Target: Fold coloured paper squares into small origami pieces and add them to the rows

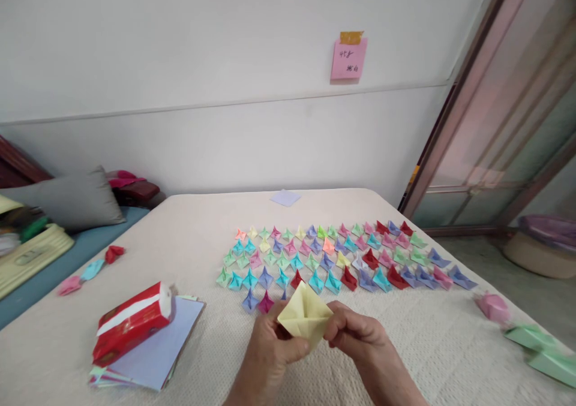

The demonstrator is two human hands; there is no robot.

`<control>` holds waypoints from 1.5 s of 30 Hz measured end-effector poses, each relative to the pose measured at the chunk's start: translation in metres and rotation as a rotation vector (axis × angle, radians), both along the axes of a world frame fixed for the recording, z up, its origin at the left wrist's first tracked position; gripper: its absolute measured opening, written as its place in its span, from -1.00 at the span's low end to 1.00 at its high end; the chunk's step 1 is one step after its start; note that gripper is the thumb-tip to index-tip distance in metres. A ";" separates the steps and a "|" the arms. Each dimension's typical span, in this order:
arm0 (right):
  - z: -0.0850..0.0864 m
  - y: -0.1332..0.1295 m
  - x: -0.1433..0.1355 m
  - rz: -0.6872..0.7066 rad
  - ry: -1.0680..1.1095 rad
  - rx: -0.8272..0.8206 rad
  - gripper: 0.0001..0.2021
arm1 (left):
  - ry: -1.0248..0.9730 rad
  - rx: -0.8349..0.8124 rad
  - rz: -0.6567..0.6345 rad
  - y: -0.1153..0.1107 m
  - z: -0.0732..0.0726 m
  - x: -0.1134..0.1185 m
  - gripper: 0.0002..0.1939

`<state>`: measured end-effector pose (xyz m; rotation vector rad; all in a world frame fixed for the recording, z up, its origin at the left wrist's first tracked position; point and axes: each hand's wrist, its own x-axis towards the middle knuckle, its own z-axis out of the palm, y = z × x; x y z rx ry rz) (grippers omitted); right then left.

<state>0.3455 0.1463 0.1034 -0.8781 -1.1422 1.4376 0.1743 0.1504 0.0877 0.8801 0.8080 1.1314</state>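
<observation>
A pale yellow folded paper boat (305, 315) is held up between my two hands, its pointed peak upward. My left hand (273, 347) grips its lower left side, with the thumb across the front. The fingers of my right hand (357, 334) pinch its right corner. Just beyond, many small folded paper boats (316, 281) in red, blue, green, pink and other colours stand in rows on the pale textured cover (193, 238). Part of the nearest row is hidden behind the yellow paper and my hands.
At left, a red-and-white packet (132, 322) lies on a stack of coloured paper (180, 328). More folded pieces (92, 268) lie at the left edge, and green ones (551, 361) at the right. A lilac sheet (285, 198) lies by the wall, below a pink note (349, 59).
</observation>
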 end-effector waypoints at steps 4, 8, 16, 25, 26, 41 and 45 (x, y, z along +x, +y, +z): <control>-0.003 0.000 -0.004 -0.058 0.136 -0.132 -0.74 | -0.042 -0.009 0.006 0.002 0.004 -0.002 -0.61; -0.004 -0.001 -0.011 -0.019 0.118 -0.187 -0.61 | 0.020 -0.024 0.004 0.002 0.004 -0.001 -0.64; -0.005 -0.003 -0.012 -0.060 0.155 -0.304 -0.78 | 0.002 -0.028 -0.014 0.002 -0.007 0.000 -0.68; -0.001 -0.003 -0.011 -0.041 0.128 -0.300 -0.71 | -0.012 -0.071 -0.064 0.001 -0.003 0.003 -0.65; -0.002 -0.003 -0.011 -0.044 0.133 -0.306 -0.71 | -0.030 -0.079 -0.077 0.000 -0.001 0.003 -0.66; 0.005 -0.008 -0.016 0.029 0.107 -0.307 -0.87 | 0.076 -0.109 -0.045 -0.010 0.027 0.009 -0.63; 0.005 -0.007 -0.017 0.018 0.087 -0.299 -0.86 | 0.093 -0.077 -0.081 -0.008 0.024 0.008 -0.67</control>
